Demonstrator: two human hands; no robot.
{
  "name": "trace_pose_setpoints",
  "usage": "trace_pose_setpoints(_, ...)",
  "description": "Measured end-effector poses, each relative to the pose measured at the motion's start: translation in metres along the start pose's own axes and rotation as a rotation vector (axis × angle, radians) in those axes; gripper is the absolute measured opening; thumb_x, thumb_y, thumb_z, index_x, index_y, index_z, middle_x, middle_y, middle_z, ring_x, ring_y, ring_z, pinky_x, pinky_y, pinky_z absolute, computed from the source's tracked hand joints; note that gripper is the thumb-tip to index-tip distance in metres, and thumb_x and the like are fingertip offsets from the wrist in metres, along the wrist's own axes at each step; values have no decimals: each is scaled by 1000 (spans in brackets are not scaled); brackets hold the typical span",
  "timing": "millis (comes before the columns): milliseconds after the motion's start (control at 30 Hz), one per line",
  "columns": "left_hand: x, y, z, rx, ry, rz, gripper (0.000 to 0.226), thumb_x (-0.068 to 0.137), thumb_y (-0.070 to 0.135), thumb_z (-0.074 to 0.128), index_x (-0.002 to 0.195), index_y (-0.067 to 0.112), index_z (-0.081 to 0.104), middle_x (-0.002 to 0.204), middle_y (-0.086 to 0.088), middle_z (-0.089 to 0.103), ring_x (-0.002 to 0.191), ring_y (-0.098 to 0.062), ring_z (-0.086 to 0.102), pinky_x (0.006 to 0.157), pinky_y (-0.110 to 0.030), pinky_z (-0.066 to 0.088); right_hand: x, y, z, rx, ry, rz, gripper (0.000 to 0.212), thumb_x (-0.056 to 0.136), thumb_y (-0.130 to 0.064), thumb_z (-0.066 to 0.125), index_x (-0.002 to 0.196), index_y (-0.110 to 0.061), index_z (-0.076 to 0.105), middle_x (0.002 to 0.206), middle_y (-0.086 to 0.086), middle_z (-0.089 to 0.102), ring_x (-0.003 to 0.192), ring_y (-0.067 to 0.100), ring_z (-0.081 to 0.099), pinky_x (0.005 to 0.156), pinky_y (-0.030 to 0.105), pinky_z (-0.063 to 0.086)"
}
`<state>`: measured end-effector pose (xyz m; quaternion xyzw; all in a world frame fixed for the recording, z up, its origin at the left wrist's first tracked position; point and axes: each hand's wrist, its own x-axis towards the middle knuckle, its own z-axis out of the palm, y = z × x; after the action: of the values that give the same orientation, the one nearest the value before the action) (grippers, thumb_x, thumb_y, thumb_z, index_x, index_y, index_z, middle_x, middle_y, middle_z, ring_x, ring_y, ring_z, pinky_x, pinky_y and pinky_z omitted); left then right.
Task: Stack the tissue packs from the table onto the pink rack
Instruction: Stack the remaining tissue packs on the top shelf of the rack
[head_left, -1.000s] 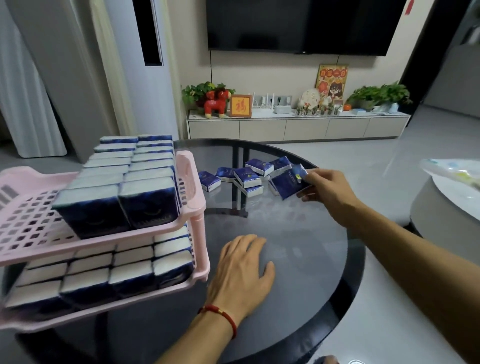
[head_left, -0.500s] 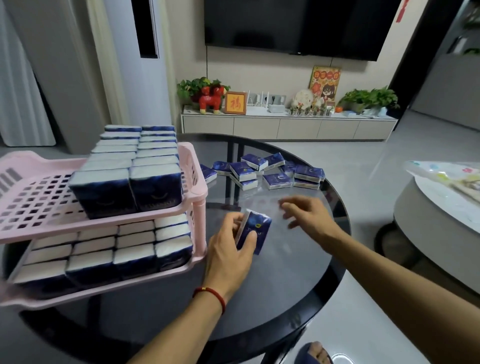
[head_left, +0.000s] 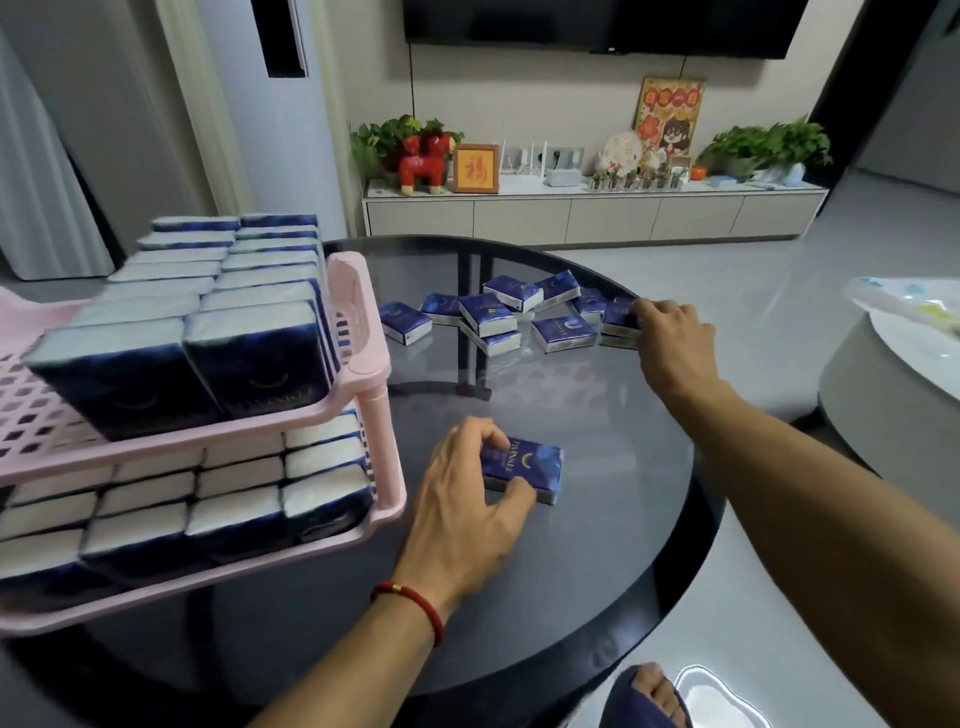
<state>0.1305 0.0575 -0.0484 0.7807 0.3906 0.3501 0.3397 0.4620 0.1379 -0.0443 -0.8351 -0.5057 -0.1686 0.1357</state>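
Pinching a blue tissue pack (head_left: 524, 469) between thumb and curled fingers, the left hand (head_left: 467, 512) held it flat on the round glass table (head_left: 597, 545), toward the table's near edge and just beside the pink rack (head_left: 363, 364) at its left edge. The right hand (head_left: 670, 340) reached to the far right edge, fingers curled over one pack (head_left: 618, 317) in the loose cluster of tissue packs (head_left: 498, 317) lying there. Both rack shelves were filled with rows of packs.
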Motion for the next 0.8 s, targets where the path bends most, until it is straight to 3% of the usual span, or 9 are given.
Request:
trace_pose_setpoints(133,0,-1,3,140,-52,20,60,88,50,68,138,26,43,126,11,48,118,-8,41,94,-4,30,-29,1,-21,87,117,-72,31,96,-4,57,126,-12,57,118,19,66,96,42,58,78,47,51)
trace_pose_setpoints(233,4,-4,7,323,-104,8,79,92,61,56,156,23,29,148,8,38,139,-12,28,112,-26,31,-71,-9,-46,341,93,-68,32,97,-11,59,129,-15,61,118,16,67,100,40,62,81,43,50)
trace_pose_setpoints(300,5,-6,10,371,-114,17,72,94,58,55,154,23,36,145,6,39,136,-14,31,111,-30,35,-102,-17,-66,440,29,-118,33,95,-13,64,127,-19,64,112,9,71,96,34,66,81,41,53)
trace_pose_setpoints(400,1,-2,5,335,-69,16,62,87,54,67,138,22,53,124,3,48,119,-17,41,98,-31,42,-148,-33,-98,536,-7,-213,32,94,-13,69,124,-23,68,105,-3,70,85,18,65,77,39,58)
trace_pose_setpoints(533,-13,7,-4,315,-31,-32,54,76,54,77,118,23,63,110,2,56,106,-21,48,88,-30,41,-204,-57,-119,505,-108,-436,38,95,-19,70,131,-27,64,128,-8,63,96,9,65,82,31,60)
trace_pose_setpoints(600,-23,10,-8,286,-81,-84,61,76,49,78,127,25,56,117,2,55,112,-21,50,94,-31,44,-225,-66,-115,459,-159,-444,44,97,-22,67,140,-27,59,144,-6,53,110,13,63,91,31,58)
trace_pose_setpoints(667,-29,15,-16,251,-182,-118,68,78,43,75,136,24,47,124,1,48,119,-21,49,98,-33,45,-237,-73,-113,476,-192,-421,45,99,-26,65,144,-27,57,153,-9,42,117,9,58,98,22,52)
trace_pose_setpoints(733,-32,22,-24,173,-240,-175,58,86,43,69,135,20,49,122,0,44,114,-18,48,94,-30,42,-239,-80,-118,594,-222,-342,33,100,-33,62,133,-29,65,147,-14,43,107,0,59,93,11,47)
trace_pose_setpoints(800,-33,25,-29,111,-230,-227,40,95,47,58,124,19,61,116,-2,48,108,-19,53,93,-30,43,-238,-89,-121,761,-248,-253,18,99,-35,62,114,-28,71,131,-12,57,96,0,65,86,14,51)
